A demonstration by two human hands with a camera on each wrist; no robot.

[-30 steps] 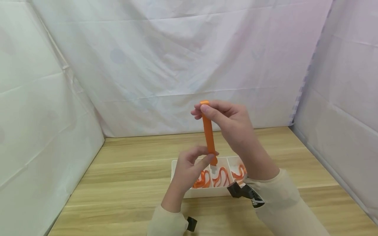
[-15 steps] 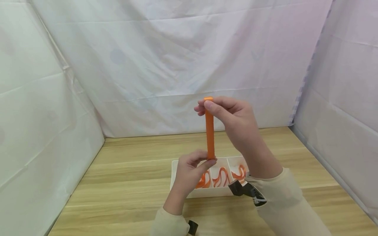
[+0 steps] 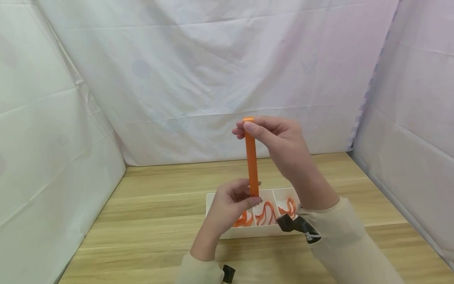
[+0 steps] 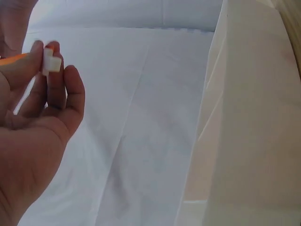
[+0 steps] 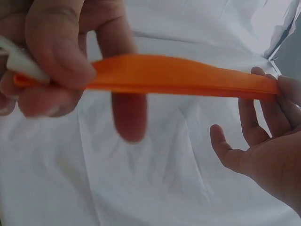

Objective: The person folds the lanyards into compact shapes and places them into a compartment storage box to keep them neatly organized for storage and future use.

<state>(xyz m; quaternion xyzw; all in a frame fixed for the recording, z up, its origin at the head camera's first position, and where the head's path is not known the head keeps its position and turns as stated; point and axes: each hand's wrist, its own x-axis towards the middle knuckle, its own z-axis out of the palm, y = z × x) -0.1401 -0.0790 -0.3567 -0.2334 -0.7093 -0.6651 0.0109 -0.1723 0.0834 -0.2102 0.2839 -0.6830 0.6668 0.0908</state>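
Observation:
A folded orange ribbon [image 3: 251,161] stands nearly upright between my hands, above a white divided tray. My right hand [image 3: 285,144] pinches its top end between thumb and fingers. Down at the lower end, my left hand [image 3: 228,203] holds it between thumb and fingertips. A small white piece [image 4: 51,63] shows at the left hand's fingertips in the left wrist view; its kind is unclear. In the right wrist view the ribbon [image 5: 155,75] is layered and bows slightly, stretching from the left hand [image 5: 61,52] to the right hand [image 5: 270,150].
The white tray [image 3: 255,232] sits on the wooden table [image 3: 152,221] below my hands. Thin dividers part it, and wavy orange strips [image 3: 267,209] lie in its compartments. White cloth [image 3: 198,79] hangs behind and along both sides.
My left hand has shifted slightly down and right to the ribbon's lower end, which showed below the fingers before. My right hand has risen a little; the ribbon looks straighter.

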